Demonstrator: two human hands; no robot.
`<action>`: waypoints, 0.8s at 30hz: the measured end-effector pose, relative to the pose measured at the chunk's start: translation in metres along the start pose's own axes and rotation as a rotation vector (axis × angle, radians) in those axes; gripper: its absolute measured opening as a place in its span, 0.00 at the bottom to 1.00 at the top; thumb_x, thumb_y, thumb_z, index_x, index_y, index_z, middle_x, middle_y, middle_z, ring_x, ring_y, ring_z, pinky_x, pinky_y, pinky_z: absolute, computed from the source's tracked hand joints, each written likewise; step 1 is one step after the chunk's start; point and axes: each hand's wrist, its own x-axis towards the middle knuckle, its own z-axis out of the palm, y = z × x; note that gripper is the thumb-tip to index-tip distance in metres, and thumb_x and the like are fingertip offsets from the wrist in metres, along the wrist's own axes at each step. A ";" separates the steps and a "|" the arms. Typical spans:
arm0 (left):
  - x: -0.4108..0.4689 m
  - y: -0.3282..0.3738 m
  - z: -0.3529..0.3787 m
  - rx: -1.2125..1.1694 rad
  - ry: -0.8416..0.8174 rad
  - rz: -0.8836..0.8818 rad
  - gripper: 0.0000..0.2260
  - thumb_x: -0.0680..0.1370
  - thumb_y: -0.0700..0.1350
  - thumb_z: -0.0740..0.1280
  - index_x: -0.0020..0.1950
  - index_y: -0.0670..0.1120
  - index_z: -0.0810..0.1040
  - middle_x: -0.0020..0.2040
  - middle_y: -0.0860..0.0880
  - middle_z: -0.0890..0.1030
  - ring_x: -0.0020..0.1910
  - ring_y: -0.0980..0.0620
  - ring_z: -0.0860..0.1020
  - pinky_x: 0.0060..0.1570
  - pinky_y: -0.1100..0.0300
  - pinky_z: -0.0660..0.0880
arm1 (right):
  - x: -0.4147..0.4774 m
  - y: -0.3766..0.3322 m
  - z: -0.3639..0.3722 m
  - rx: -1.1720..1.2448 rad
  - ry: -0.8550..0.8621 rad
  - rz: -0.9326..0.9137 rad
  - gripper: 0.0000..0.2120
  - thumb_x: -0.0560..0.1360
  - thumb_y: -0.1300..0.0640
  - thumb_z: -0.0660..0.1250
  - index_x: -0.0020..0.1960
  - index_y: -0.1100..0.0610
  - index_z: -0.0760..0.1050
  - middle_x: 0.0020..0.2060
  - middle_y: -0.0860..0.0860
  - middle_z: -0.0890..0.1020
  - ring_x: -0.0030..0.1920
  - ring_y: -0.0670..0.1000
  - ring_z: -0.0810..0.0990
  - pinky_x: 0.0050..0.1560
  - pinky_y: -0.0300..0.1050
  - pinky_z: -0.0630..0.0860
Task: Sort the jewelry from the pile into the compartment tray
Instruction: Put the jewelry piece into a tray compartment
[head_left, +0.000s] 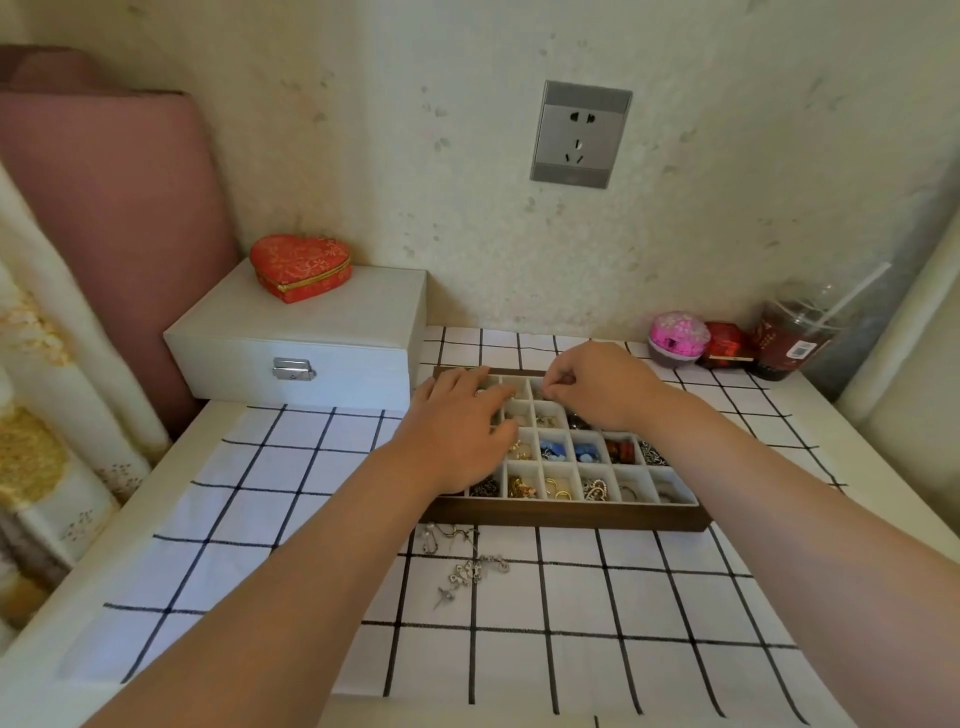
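A wooden compartment tray (571, 517) with white cells lies on the checked cloth; many cells hold jewelry in gold, silver, blue and red. A small pile of silver jewelry (465, 564) sits on the cloth just in front of the tray. My left hand (457, 431) rests flat over the tray's left cells, fingers spread, and hides what lies under it. My right hand (597, 384) hovers over the back cells with thumb and fingers pinched together; something tiny may be between them, too small to tell.
A white latched box (311, 338) with a red heart-shaped case (298, 265) on it stands at the back left. At the back right are a pink round case (678, 338), a red box (727, 345) and a plastic drink cup (795, 332). A wall socket (579, 135) is above.
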 end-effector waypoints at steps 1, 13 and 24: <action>0.000 0.000 0.001 0.005 0.001 0.000 0.24 0.82 0.58 0.52 0.79 0.58 0.57 0.81 0.50 0.55 0.79 0.48 0.50 0.77 0.43 0.49 | 0.000 0.000 0.000 -0.012 -0.012 0.001 0.09 0.79 0.54 0.66 0.46 0.53 0.84 0.41 0.45 0.84 0.43 0.47 0.81 0.48 0.47 0.80; -0.015 0.004 -0.010 -0.095 0.068 0.012 0.24 0.82 0.57 0.57 0.78 0.56 0.61 0.78 0.52 0.61 0.77 0.50 0.56 0.75 0.47 0.54 | -0.019 -0.011 -0.018 -0.051 0.041 -0.064 0.12 0.80 0.55 0.62 0.56 0.48 0.82 0.52 0.42 0.81 0.50 0.44 0.78 0.51 0.43 0.76; -0.080 -0.009 -0.041 -0.161 0.284 -0.032 0.06 0.78 0.46 0.64 0.53 0.54 0.77 0.48 0.56 0.78 0.43 0.57 0.74 0.44 0.60 0.72 | -0.088 -0.080 -0.001 0.098 0.060 -0.310 0.08 0.78 0.55 0.68 0.52 0.45 0.83 0.46 0.39 0.82 0.47 0.39 0.79 0.52 0.43 0.79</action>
